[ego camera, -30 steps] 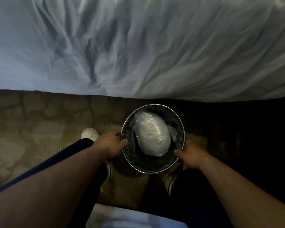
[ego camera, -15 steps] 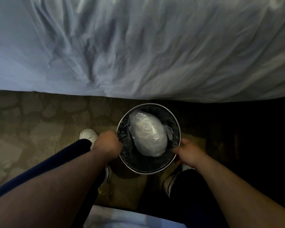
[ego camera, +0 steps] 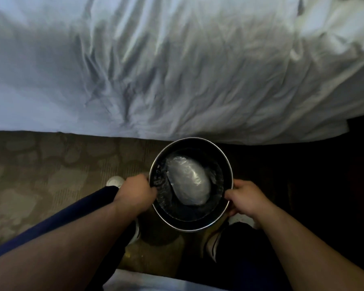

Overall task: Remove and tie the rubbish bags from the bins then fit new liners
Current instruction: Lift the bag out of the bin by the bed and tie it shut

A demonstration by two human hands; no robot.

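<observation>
Two hands: both are at the bin, one on each side of its rim, with the forearms reaching forward and down from the lower corners of the view.
Left hand (ego camera: 136,195): knuckles up, wrist roughly straight. The fingers curl over the left side of the rim and close on the crinkled edge of the liner just inside it.
Right hand (ego camera: 247,199): back of the hand up. The thumb lies inside the right side of the rim and the fingers wrap outside the wall, so the rim is clamped between them.
Bin (ego camera: 187,229): round, with a bright metal rim and a dark interior. It is upright, mouth toward the camera, and sits between the two hands. Its base is hidden.
Liner (ego camera: 162,185): black, glossy and wrinkled. It lies against the inner wall with its edge below the bare metal rim.
White bag (ego camera: 188,182): a pale, tightly wrapped oval bundle. It rests inside the liner, tilted from upper left to lower right.
Left shoe (ego camera: 115,181): white, just beyond the left wrist, on the carpet.
Right shoe (ego camera: 213,242): white with a dark stripe, below the bin.
Trouser leg (ego camera: 72,215): dark navy, under the left forearm.
Carpet (ego camera: 40,175): brown and patterned, left of the bin.
Bed sheet (ego camera: 177,70): pale and creased. It fills the upper half of the view, and its lower edge meets the far side of the rim.
</observation>
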